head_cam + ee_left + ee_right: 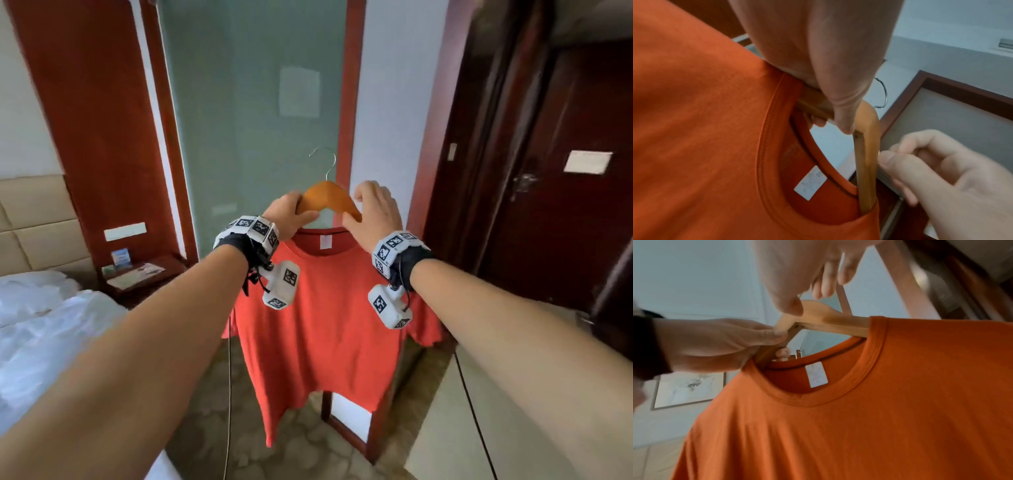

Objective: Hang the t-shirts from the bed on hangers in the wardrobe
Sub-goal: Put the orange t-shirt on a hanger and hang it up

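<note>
An orange t-shirt [322,325] [694,129] [859,426] hangs on a wooden hanger [329,198] [867,162] [828,318] held up in front of me. The hanger's arms pass through the neck opening, and its metal hook [325,161] [884,92] points up, free of any rail. My left hand [291,214] [828,81] [715,340] grips the hanger's left arm just above the collar. My right hand [373,212] [931,162] [797,272] touches the right arm with its thumb; its fingers are loosely curled, not round the wood.
A bed with white bedding [41,325] lies at the left, with a nightstand [144,274] behind it. Straight ahead is a frosted glass panel [253,120]. A dark wooden door [565,188] stands at the right, and a pale cabinet top [462,428] lies at the lower right.
</note>
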`<act>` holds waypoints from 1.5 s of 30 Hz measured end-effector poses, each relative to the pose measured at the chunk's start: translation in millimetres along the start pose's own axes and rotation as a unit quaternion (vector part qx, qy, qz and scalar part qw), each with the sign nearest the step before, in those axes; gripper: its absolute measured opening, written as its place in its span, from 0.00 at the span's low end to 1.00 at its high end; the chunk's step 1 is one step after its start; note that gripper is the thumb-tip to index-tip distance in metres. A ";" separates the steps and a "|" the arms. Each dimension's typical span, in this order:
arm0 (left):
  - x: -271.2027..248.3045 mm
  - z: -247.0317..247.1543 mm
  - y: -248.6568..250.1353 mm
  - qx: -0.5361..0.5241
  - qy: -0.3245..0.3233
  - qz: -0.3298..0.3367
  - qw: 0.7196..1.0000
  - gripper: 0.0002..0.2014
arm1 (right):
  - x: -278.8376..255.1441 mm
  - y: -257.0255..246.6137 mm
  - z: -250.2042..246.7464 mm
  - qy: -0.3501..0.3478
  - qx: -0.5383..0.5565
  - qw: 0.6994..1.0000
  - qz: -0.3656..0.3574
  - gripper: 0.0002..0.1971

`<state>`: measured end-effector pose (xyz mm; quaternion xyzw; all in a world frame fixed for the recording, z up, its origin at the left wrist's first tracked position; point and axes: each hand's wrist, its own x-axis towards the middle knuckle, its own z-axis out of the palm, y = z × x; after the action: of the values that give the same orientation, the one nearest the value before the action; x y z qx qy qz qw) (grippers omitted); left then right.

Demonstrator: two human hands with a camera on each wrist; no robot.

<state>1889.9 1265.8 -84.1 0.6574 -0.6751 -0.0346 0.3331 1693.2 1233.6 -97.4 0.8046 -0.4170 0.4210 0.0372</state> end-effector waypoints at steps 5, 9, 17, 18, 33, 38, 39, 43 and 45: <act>50.6 88.5 100.8 -0.061 -0.046 0.066 0.995 0.16 | -27.8 94.3 -57.8 -0.207 -0.087 0.973 0.048 0.09; 88.5 162.7 177.3 -0.081 -0.089 0.122 0.985 0.18 | -49.0 191.7 -96.3 -0.295 -0.148 0.936 0.123 0.17; 181.9 336.0 309.4 -0.119 -0.137 0.227 0.957 0.14 | -52.8 405.2 -173.6 -0.235 -0.162 0.931 0.230 0.10; 196.6 356.1 325.9 -0.127 -0.143 0.236 0.953 0.14 | -52.1 430.3 -183.7 -0.223 -0.159 0.930 0.245 0.09; 406.2 590.3 536.3 -0.174 -0.180 0.286 0.925 0.13 | 1.9 751.8 -297.8 0.003 -0.225 0.900 0.374 0.03; 486.2 672.1 591.4 -0.187 -0.176 0.297 0.920 0.13 | 32.4 880.2 -303.7 0.019 -0.178 0.918 0.353 0.16; 503.6 687.6 603.8 -0.189 -0.177 0.301 0.918 0.13 | 42.1 907.0 -305.2 0.003 -0.166 0.921 0.352 0.20; 567.5 739.7 651.3 -0.217 -0.183 0.313 0.906 0.13 | 84.8 996.6 -315.7 -0.030 -0.115 0.920 0.374 0.13; 601.4 761.7 671.1 -0.243 -0.181 0.312 0.900 0.16 | 109.4 1036.2 -322.1 -0.027 -0.116 0.920 0.372 0.12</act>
<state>984.5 509.6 -106.7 0.2941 -0.8651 -0.2099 0.3480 789.7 623.0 -114.8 0.5924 -0.7334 0.3309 -0.0404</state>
